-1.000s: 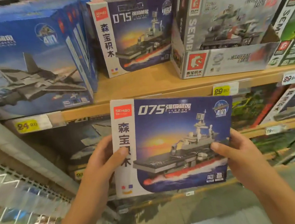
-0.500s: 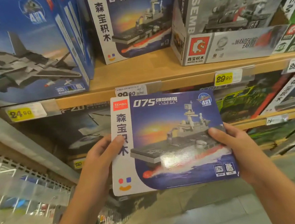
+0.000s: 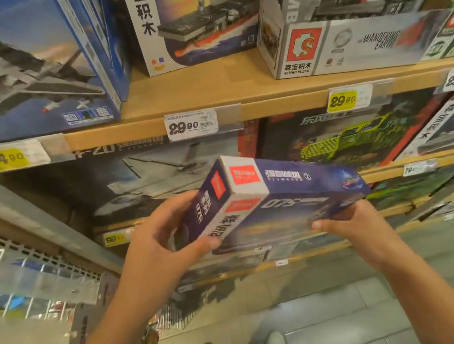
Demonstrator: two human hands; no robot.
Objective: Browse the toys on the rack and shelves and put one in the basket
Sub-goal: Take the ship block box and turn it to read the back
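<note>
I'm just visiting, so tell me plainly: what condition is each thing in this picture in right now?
Ship box: tipped, its top edge facing the camera, held off the shelves in both hands.
Left hand: gripping the box's left end.
Right hand: gripping the box's right end.
Second ship box: standing upright on the upper shelf.
Jet box: upright on the same shelf, far left.
White price tag: clipped to the shelf edge, reads 29.90.

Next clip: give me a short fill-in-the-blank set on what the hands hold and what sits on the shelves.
1. Both the left hand and the right hand hold one ____ ship box.
2. The white price tag above that box reads ____.
3. The yellow price tag at far left reads ____.
4. The box behind the held one pictures a ____ truck.

Missing words: blue; 29.90; 24.90; green
</note>
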